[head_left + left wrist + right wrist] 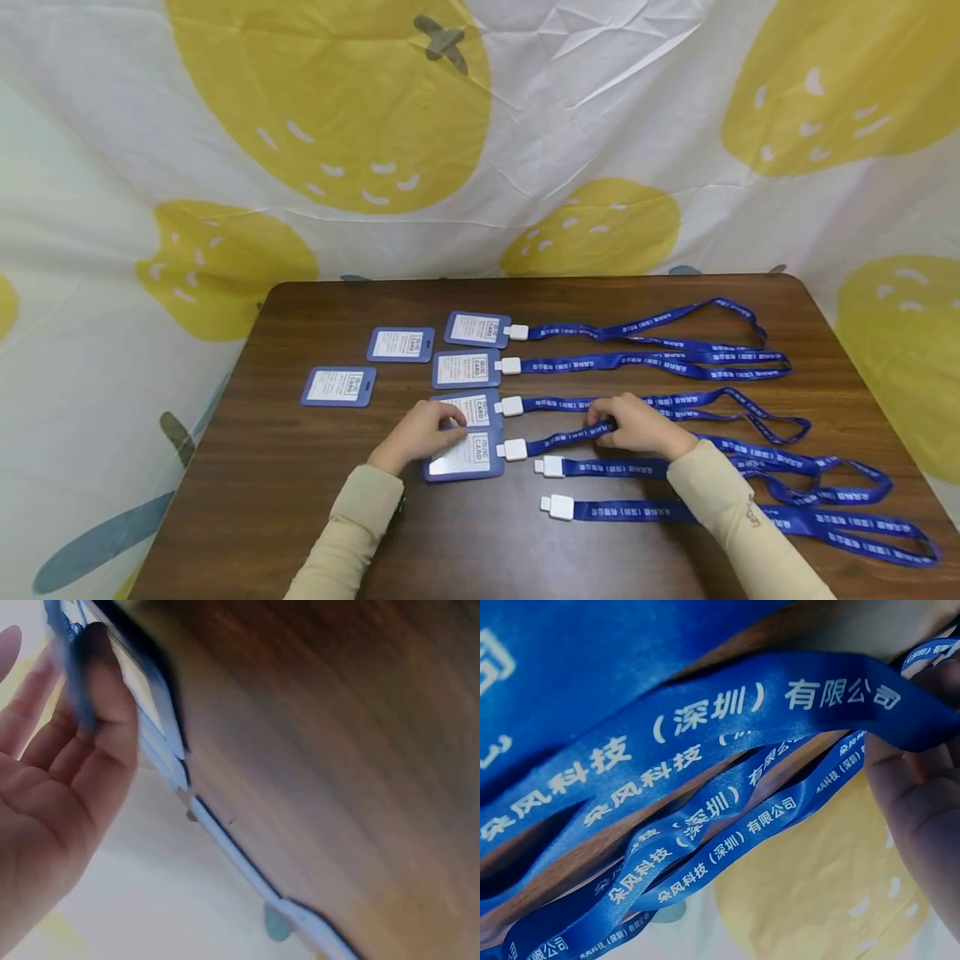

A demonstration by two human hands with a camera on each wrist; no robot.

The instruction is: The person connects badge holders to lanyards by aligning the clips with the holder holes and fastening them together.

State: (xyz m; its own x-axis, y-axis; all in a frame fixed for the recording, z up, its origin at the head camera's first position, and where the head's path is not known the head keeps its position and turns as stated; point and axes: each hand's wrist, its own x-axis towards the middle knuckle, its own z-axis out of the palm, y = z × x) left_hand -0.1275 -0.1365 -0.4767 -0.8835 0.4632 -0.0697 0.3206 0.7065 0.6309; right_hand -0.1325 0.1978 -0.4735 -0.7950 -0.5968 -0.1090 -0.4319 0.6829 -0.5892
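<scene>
Loose badge holders (pixel 339 387): two, on the worktop (pixel 247 500), each containing a white printed card.
Left hand (pixel 423 433): pinching the nearest clipped badge holder (pixel 465 458) at its upper-left edge.
Clipped badge holders (pixel 467 369): four in a column, cards inside; the hand partly covers the nearest two.
Right hand (pixel 633 425): pinching the nearest clipped lanyard (pixel 562 440).
Unclipped lanyards (pixel 626 510): two, closest to the person, partly hidden by the right sleeve (pixel 738 512).
Hard to read: small card print; the left wrist view is blurred.
</scene>
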